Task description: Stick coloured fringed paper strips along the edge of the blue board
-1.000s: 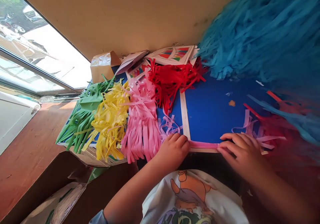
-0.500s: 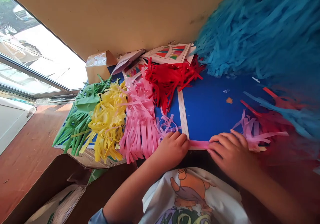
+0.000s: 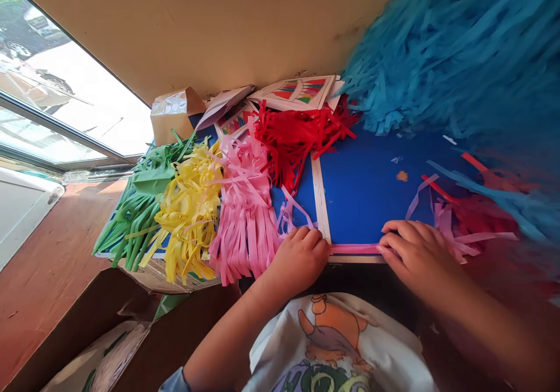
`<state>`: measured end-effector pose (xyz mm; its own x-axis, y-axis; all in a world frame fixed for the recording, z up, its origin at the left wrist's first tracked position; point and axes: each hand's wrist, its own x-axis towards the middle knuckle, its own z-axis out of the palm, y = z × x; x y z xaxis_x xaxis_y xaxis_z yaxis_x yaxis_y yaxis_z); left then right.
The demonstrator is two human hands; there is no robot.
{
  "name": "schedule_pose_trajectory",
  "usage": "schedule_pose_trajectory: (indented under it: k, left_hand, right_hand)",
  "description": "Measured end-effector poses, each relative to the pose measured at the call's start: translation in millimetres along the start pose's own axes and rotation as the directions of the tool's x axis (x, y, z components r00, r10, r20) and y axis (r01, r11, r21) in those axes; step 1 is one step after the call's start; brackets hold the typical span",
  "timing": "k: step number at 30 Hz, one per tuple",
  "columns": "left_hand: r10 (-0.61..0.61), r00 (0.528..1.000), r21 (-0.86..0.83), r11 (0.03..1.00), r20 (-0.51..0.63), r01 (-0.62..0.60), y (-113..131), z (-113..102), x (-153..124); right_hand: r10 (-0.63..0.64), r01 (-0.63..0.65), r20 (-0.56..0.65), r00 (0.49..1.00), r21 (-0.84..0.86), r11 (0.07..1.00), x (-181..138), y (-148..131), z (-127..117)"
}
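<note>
Between my hands, along the front edge of the blue table (image 3: 359, 199), runs a narrow pink paper strip (image 3: 353, 249). My left hand (image 3: 305, 255) is closed on its left end, fingers curled over it. My right hand (image 3: 415, 249) pinches the strip farther right between thumb and fingers. Loose lilac-pink fringe (image 3: 294, 216) shows behind my left hand, and more fringe (image 3: 446, 223) sticks out beyond my right hand. Left of my left hand lies a pile of pink fringed tissue paper (image 3: 245, 217).
Yellow fringe (image 3: 190, 205), green fringe (image 3: 151, 182) and red fringe (image 3: 297, 132) lie on the table. Blue fringe (image 3: 437, 59) fills the upper right. Printed cards (image 3: 301, 91) lean by the wall. An open cardboard box (image 3: 175, 333) stands at lower left.
My right hand has moved a little to the right along the strip, so a longer, narrower-looking stretch of pink shows between my hands. My left hand has hardly moved.
</note>
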<state>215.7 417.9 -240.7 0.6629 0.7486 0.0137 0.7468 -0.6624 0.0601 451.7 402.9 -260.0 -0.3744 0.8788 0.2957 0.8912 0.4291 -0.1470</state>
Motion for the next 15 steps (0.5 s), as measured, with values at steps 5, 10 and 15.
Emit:
schedule_pose_trajectory:
  k: [5, 10, 15]
  left_hand:
    - [-0.098, 0.995, 0.027, 0.995, 0.029, 0.098, 5.1, 1.0, 2.3]
    - [-0.107, 0.994, 0.06, 0.992, -0.015, 0.108, 6.3, 4.8, 3.3]
    - [-0.106, 0.988, 0.112, 0.987, -0.111, 0.119, 11.4, 5.9, 4.1]
  right_hand:
    - [0.084, -0.08, 0.033, 0.996, -0.108, 0.991, 5.6, -2.7, 1.4]
    - [0.086, -0.077, 0.044, 0.995, -0.175, 0.982, 10.9, -7.9, 0.5]
    - [0.109, -0.096, 0.02, 0.994, -0.337, 0.937, 15.4, -17.1, -3.8]
